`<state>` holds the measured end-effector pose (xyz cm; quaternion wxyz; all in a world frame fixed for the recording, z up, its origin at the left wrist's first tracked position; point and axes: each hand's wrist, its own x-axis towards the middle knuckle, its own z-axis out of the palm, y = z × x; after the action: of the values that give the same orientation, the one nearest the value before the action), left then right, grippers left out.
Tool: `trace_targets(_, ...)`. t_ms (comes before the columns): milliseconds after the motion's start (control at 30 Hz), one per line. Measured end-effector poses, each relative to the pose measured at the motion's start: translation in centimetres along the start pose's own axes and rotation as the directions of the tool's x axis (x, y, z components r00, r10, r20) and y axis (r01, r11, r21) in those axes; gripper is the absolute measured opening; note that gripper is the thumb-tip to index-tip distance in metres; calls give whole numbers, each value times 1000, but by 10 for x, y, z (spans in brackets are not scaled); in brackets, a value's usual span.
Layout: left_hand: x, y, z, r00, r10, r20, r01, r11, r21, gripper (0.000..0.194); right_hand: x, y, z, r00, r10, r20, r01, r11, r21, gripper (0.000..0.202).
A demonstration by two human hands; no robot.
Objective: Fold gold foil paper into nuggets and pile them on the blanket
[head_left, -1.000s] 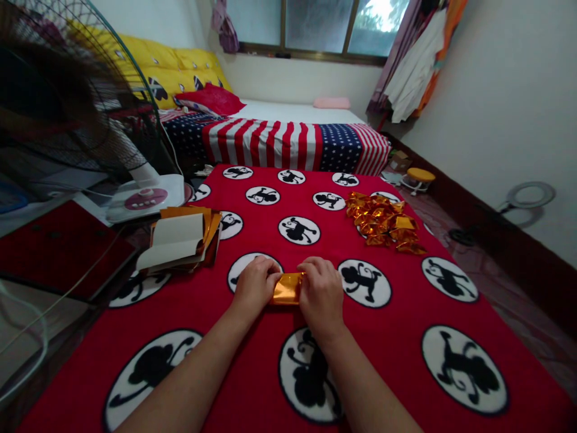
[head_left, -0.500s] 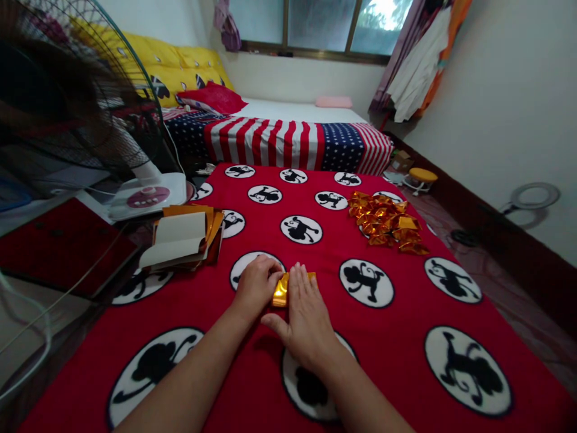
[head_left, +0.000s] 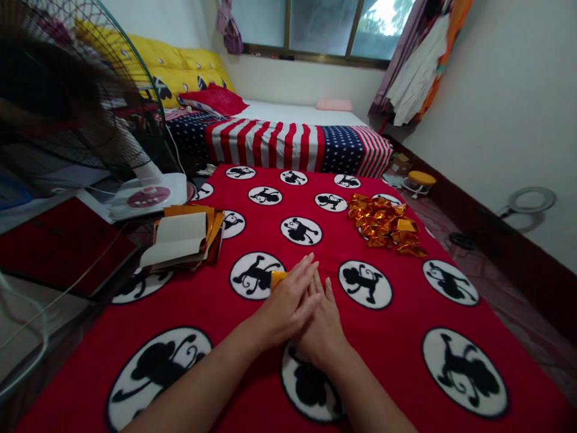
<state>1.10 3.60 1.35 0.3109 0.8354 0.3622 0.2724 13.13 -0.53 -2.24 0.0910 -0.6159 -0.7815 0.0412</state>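
Note:
A small folded piece of shiny gold foil paper (head_left: pixel 277 277) lies on the red cloth with black monkey prints (head_left: pixel 315 252). Only its upper left corner shows; my hands cover the rest. My left hand (head_left: pixel 288 304) lies over the foil paper with its fingers stretched out, pointing up and to the right. Beside and partly under it, my right hand (head_left: pixel 322 322) is flat, its fingers extended. The fingers of both hands touch each other.
A heap of folded gold foil pieces (head_left: pixel 381 222) sits at the right. At the left is a stack of paper sheets (head_left: pixel 180 237), near a fan's white base (head_left: pixel 151 192). A striped bed (head_left: pixel 265 141) stands beyond the table, a yellow stool (head_left: pixel 421 178) right of it.
My left hand has moved right from the foil's left edge and now lies across it against my right hand. More of the foil is covered.

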Motion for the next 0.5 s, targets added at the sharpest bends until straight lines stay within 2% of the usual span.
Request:
trace_targets(67,-2,5,3,987,-7,161,13,999,-34,68,-1,0,2,1000,-16,1,16,1000,-19,77)
trace_targets(167,-5,2,2,965,-57,257,64,998,-20,71,-1,0,3,1000,-26,9,26,999,-26,79)
trace_targets(333,-8,-10,-4,953,-142,266,119,988,102,70,0,1,-1,1000,-9,14,9,1000,0,83)
trace_targets(500,-14,-25,-9,954,-201,221,137,952,274,70,1,3,-7,998,16,61,-18,999,34,85)
